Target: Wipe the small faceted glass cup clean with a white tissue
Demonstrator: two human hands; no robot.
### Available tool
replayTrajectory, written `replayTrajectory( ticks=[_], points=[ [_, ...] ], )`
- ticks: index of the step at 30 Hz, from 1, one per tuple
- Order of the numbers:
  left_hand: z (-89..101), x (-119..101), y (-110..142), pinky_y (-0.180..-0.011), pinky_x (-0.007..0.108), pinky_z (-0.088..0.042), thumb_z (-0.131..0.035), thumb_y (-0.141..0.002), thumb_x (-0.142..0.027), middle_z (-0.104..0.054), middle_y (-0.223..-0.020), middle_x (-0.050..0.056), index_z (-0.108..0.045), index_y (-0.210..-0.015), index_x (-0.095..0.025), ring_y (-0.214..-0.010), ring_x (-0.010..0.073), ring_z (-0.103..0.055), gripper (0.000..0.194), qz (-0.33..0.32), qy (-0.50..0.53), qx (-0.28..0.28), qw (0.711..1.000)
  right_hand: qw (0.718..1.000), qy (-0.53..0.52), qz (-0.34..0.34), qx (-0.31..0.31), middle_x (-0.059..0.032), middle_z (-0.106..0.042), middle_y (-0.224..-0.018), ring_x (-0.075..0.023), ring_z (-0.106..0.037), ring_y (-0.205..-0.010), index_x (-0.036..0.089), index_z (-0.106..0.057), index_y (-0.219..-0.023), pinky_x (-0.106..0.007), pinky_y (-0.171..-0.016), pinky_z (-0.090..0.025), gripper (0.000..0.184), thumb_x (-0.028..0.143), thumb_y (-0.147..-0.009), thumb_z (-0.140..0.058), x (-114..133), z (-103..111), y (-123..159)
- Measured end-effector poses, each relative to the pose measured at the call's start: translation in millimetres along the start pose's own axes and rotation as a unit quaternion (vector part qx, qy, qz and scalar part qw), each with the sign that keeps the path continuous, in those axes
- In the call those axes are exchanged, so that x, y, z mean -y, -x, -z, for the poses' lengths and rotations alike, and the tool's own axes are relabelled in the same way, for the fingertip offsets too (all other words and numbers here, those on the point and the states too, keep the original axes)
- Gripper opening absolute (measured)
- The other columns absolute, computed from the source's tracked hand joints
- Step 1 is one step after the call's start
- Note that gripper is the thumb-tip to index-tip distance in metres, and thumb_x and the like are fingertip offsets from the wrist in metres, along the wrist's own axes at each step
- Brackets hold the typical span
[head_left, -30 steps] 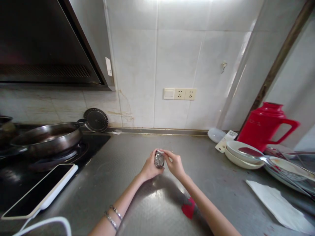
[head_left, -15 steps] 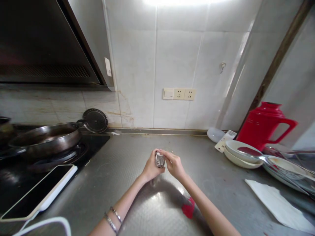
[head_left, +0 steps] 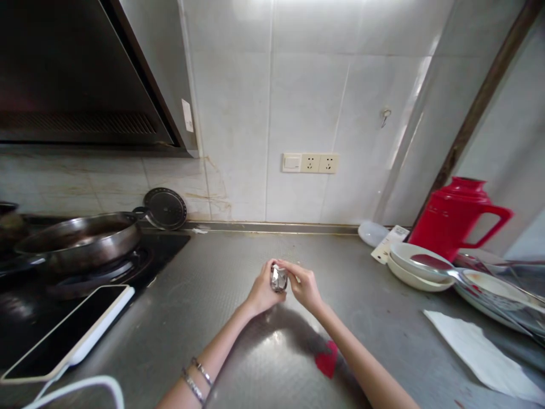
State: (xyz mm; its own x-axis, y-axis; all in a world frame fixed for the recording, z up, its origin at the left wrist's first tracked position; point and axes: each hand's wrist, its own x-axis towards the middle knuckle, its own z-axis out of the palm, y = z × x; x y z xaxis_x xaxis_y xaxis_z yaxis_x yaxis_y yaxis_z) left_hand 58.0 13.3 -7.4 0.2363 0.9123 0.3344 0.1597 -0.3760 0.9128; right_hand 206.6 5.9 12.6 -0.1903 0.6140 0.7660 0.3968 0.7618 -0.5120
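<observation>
A small, shiny silver piece that looks wrapped in foil [head_left: 279,278] is held above the steel counter, near the middle. My left hand [head_left: 263,292] is closed around it from the left side, the thumb passing along its near edge. On the far right edge of the foil, the bent fingers of my right hand [head_left: 305,287] press together. Those fingers partly cover the foil, and its underside is hidden. Beneath my right forearm a red scrap [head_left: 327,359] lies on the counter.
A steel pan [head_left: 85,238] sits on the stove at left, with a phone [head_left: 68,335] and white cable [head_left: 93,382] in front. Stacked bowls [head_left: 419,278], a red thermos [head_left: 451,218], a small box [head_left: 389,244] and a white paper sheet [head_left: 481,352] are at right.
The foil piece has turned slightly between my fingers and shifted a touch to the right. Both hands keep nearly the same hold.
</observation>
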Motion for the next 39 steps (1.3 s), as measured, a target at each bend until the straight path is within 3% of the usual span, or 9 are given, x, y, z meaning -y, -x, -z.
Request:
replayTrajectory(
  ticks=[4,11,18,20,27,34,39],
  points=[
    [-1.9,4,0,-0.095,0.036,-0.039,-0.074,-0.049,-0.008,-0.053,-0.123,0.008,-0.038,-0.126,-0.023,-0.111,0.0253,-0.052,0.086,-0.04,-0.065,-0.003,0.997,0.998,-0.013,-0.066,-0.021,-0.004,-0.073,-0.098,-0.0228,-0.07,-0.089,0.025,-0.071,-0.099,-0.035,-0.077,-0.057,0.028,0.018,-0.087,-0.047,0,3,-3],
    [-5.4,6,-3,-0.088,0.032,-0.044,-0.072,-0.054,-0.006,-0.058,-0.116,0.008,-0.038,-0.12,-0.021,-0.103,0.022,-0.058,0.076,-0.061,-0.005,-0.011,0.998,0.999,-0.016,0.028,0.004,-0.0054,-0.069,-0.111,-0.0214,-0.061,-0.11,0.023,-0.068,-0.108,-0.038,-0.097,-0.048,0.033,0.014,-0.088,-0.044,8,-6,2],
    [-5.9,3,0,-0.094,0.035,-0.042,-0.075,-0.051,-0.007,-0.055,-0.12,0.008,-0.038,-0.123,-0.021,-0.109,0.0229,-0.055,0.082,-0.052,-0.038,-0.034,0.997,0.992,-0.055,-0.097,-0.061,-0.0057,-0.074,-0.095,-0.0228,-0.07,-0.085,0.022,-0.072,-0.094,-0.034,-0.073,-0.058,0.024,0.021,-0.087,-0.049,-2,-3,-2],
    [-6.3,2,0,-0.091,0.035,-0.043,-0.075,-0.05,-0.007,-0.057,-0.117,0.008,-0.038,-0.123,-0.021,-0.105,0.0224,-0.056,0.083,-0.04,-0.035,-0.035,0.998,0.994,-0.04,-0.081,-0.061,-0.0054,-0.074,-0.095,-0.0225,-0.07,-0.085,0.022,-0.071,-0.096,-0.034,-0.074,-0.058,0.024,0.02,-0.087,-0.049,-1,-3,-1],
    [-7.0,0,-1,-0.086,0.032,-0.046,-0.077,-0.049,-0.008,-0.06,-0.113,0.007,-0.043,-0.118,-0.021,-0.099,0.0221,-0.059,0.078,-0.039,0.003,-0.036,0.999,0.996,0.03,0.072,-0.035,-0.0064,-0.068,-0.113,-0.0203,-0.062,-0.108,0.024,-0.064,-0.114,-0.036,-0.093,-0.052,0.038,0.009,-0.087,-0.041,8,-9,6],
    [-8.2,-2,0,-0.085,0.033,-0.046,-0.075,-0.052,-0.01,-0.06,-0.112,0.007,-0.037,-0.122,-0.021,-0.098,0.0206,-0.06,0.08,-0.028,-0.019,-0.031,0.999,0.995,0.026,-0.044,-0.088,-0.0042,-0.074,-0.09,-0.0191,-0.071,-0.077,0.022,-0.07,-0.099,-0.027,-0.066,-0.059,0.026,0.017,-0.089,-0.046,8,-5,1],
    [-6.7,-1,-2,-0.085,0.033,-0.046,-0.078,-0.052,-0.017,-0.06,-0.111,0.008,-0.039,-0.117,-0.019,-0.097,0.0208,-0.059,0.076,-0.049,-0.016,-0.035,0.998,0.991,0.07,0.104,-0.041,-0.0067,-0.068,-0.112,-0.0203,-0.063,-0.107,0.023,-0.063,-0.115,-0.036,-0.091,-0.054,0.039,0.007,-0.088,-0.04,11,-7,6]
  ],
)
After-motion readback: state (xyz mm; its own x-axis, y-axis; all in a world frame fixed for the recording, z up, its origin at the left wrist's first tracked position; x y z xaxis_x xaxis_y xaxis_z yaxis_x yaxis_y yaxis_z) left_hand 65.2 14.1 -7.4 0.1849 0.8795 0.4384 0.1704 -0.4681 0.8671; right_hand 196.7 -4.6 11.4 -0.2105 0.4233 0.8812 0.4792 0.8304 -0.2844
